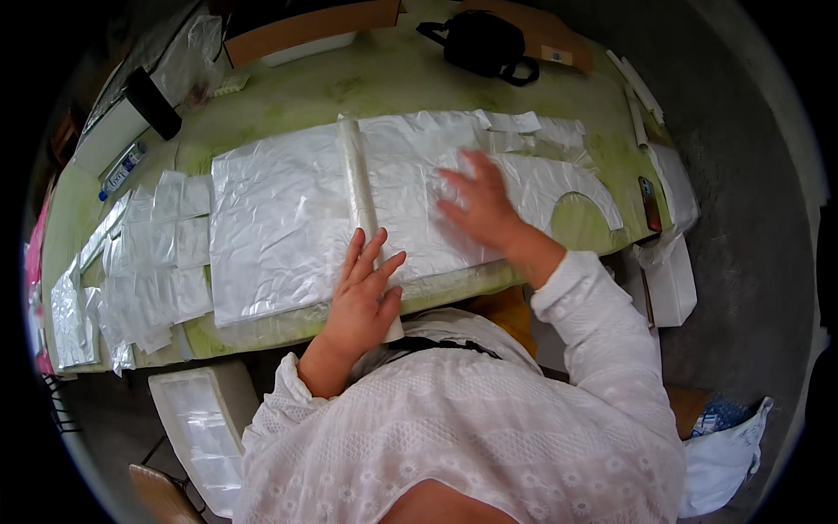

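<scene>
A white plastic sheet (271,236) lies spread on the table, with a deep curved cutout at its right end. Across it, from far to near, runs a pale tube or roll (357,179) that looks wrapped in clear film. My left hand (360,297) rests over the near part of this roll, fingers stretched and slightly apart. My right hand (478,203) is over the sheet to the right of the roll, its fingers spread and blurred by motion. Whether its palm touches the plastic I cannot tell.
Folded plastic pieces (153,253) lie in rows at the left, near a water bottle (122,170) and a black cylinder (152,103). A black bag (483,44) and cardboard (559,39) sit at the far side. A phone (649,203) lies near the right edge.
</scene>
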### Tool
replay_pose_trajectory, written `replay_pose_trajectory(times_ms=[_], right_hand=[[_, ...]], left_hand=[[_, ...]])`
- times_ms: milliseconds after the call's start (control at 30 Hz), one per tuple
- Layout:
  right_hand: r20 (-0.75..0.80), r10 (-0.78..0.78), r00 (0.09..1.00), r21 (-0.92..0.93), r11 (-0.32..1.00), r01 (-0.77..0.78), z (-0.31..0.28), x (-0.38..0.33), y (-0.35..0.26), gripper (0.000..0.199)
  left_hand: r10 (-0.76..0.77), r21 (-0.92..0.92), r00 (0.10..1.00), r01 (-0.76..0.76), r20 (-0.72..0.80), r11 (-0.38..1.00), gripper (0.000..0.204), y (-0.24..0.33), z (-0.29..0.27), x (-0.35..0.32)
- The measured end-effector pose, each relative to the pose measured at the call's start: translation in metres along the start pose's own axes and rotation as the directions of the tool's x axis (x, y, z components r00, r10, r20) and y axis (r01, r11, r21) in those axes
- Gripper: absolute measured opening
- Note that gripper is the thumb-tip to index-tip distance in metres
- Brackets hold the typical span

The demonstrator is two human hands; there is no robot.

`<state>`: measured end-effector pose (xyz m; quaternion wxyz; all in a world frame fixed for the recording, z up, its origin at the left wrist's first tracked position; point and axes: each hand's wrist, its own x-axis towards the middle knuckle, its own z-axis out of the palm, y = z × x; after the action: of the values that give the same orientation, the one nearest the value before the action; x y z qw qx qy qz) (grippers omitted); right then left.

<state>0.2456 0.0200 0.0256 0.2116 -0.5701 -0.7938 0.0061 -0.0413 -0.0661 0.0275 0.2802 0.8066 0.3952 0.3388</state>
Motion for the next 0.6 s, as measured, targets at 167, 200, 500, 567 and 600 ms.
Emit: replay_pose_trajectory(times_ms=[167, 200, 500, 567, 600], right_hand=[[0.360, -0.138, 0.923, 0.083, 0.990, 0.116, 0.036, 0.055, -0.056, 0.064], [0.348, -0.071, 0.935, 0.041, 0.997, 0.060, 0.040, 0.067, -0.047, 0.065], [0.184, 0.606, 0.774, -0.154, 0.796, -0.586, -0.012, 0.096, 0.086, 0.096], [0.131, 0.779, 0.613, -0.216, 0.626, -0.750, -0.023, 0.078, 0.150, 0.105], [0.092, 0.814, 0.573, -0.097, 0.580, -0.809, -0.035, 0.068, 0.172, 0.105]], left_hand=[[-0.001, 0.062, 1.000, 0.001, -0.004, 0.998, 0.046, -0.001, 0.000, 0.001], [-0.003, 0.069, 1.000, 0.003, 0.004, 0.998, 0.046, 0.001, -0.001, 0.002], [-0.056, 0.048, 0.998, 0.056, 0.002, 0.997, 0.046, 0.004, -0.001, 0.000], [-0.025, 0.052, 1.000, 0.025, -0.011, 0.998, 0.045, 0.004, 0.002, 0.001], [-0.012, 0.052, 1.000, 0.013, -0.020, 0.999, 0.044, 0.002, 0.003, 0.001]])
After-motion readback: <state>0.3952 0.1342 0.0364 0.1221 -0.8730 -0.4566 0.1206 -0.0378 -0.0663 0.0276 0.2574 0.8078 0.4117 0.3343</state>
